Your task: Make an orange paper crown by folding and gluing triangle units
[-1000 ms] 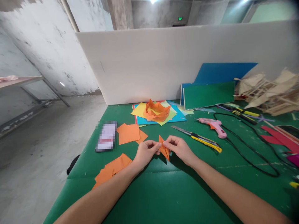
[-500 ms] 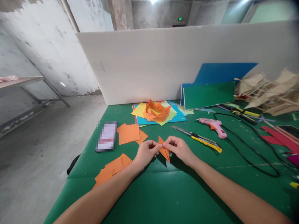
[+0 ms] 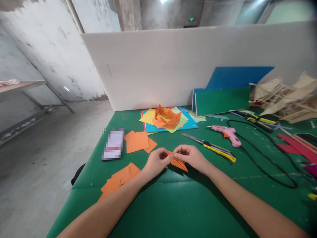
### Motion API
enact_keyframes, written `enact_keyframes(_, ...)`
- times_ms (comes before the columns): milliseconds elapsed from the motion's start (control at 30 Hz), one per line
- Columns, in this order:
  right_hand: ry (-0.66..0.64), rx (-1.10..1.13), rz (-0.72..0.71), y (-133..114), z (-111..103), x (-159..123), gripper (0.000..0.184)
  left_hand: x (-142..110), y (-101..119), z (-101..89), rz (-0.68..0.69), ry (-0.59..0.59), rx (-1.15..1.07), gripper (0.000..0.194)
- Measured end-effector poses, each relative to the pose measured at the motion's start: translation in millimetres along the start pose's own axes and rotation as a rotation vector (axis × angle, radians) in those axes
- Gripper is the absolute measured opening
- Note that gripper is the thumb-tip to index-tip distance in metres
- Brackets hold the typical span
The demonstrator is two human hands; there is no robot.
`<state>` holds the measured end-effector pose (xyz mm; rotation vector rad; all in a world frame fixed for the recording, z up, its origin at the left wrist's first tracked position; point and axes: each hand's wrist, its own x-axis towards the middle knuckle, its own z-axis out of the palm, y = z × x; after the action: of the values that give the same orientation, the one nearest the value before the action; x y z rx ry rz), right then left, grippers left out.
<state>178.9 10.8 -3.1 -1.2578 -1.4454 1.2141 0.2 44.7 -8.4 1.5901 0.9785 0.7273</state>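
Observation:
Both hands pinch a small piece of folded orange paper point(image 3: 179, 163) just above the green table. My left hand point(image 3: 156, 162) closes on its left side with thumb and fingers. From the right, my right hand point(image 3: 192, 158) grips its upper edge, thumb close to the other thumb. The paper's pointed end hangs down to the lower right, and the fingers hide its upper part. Square orange sheets point(image 3: 137, 142) lie beyond my left hand, and more orange paper pieces point(image 3: 121, 177) rest beside my left forearm. A ring of folded orange paper point(image 3: 167, 123) stands on coloured sheets at the back.
A utility knife point(image 3: 219, 152) with its blade out lies right of my hands. Beyond it are a pink glue gun point(image 3: 226, 134) with a looping black cord, and pliers point(image 3: 260, 124). A phone point(image 3: 114, 143) lies at left. A white board point(image 3: 148, 72) stands behind.
The folded orange paper has turned between my fingers. Its lower tip has swung to the right and its upper tip has gone behind the fingers. Both hands stay nearly in place.

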Motion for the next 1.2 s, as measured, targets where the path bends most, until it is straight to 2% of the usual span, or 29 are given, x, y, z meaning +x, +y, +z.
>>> enact_keyframes(67, -0.034, -0.122, 0.007, -1, -9, 0, 0.024, -1, 0, -1.2, 0.077, 0.063, 0.121, 0.025)
enact_keyframes(133, -0.034, -0.268, -0.011, -2, -17, -1, 0.022, -4, 1, -3.9, 0.256, 0.145, 0.282, 0.021)
enact_keyframes(167, -0.027, -0.332, -0.03, -3, -21, -1, 0.021, -6, 3, -5.5, 0.375, 0.15, 0.383, 0.017)
enact_keyframes(200, -0.024, -0.383, -0.052, -3, -23, -2, 0.02, -8, 5, -7.1, 0.504, 0.119, 0.483, 0.012)
enact_keyframes(267, -0.034, -0.444, -0.09, -3, -24, -3, 0.019, -11, 8, -9.3, 0.705, -0.012, 0.66, 0.014)
enact_keyframes(333, -0.045, -0.474, -0.113, -2, -23, -3, 0.017, -14, 10, -9.2, 0.794, -0.134, 0.787, 0.019)
enact_keyframes(433, -0.017, -0.551, -0.144, -1, -19, -3, 0.014, -16, 11, -6.2, 0.787, -0.23, 0.894, 0.023)
enact_keyframes(533, 0.01, -0.64, -0.191, 0, -19, -2, 0.012, -17, 10, -2.6, 0.758, -0.258, 0.945, 0.025)
enact_keyframes(700, -0.014, -0.705, -0.266, 0, -20, -4, 0.012, -21, 12, 0.3, 0.687, -0.256, 1.016, 0.028)
enact_keyframes(833, -0.01, -0.783, -0.341, -2, -19, -6, 0.013, -22, 13, -0.7, 0.647, -0.252, 0.978, 0.027)
enact_keyframes(1200, -0.04, -0.928, -0.35, -6, -9, -10, 0.017, -23, 12, -0.3, 0.602, -0.214, 0.952, 0.026)
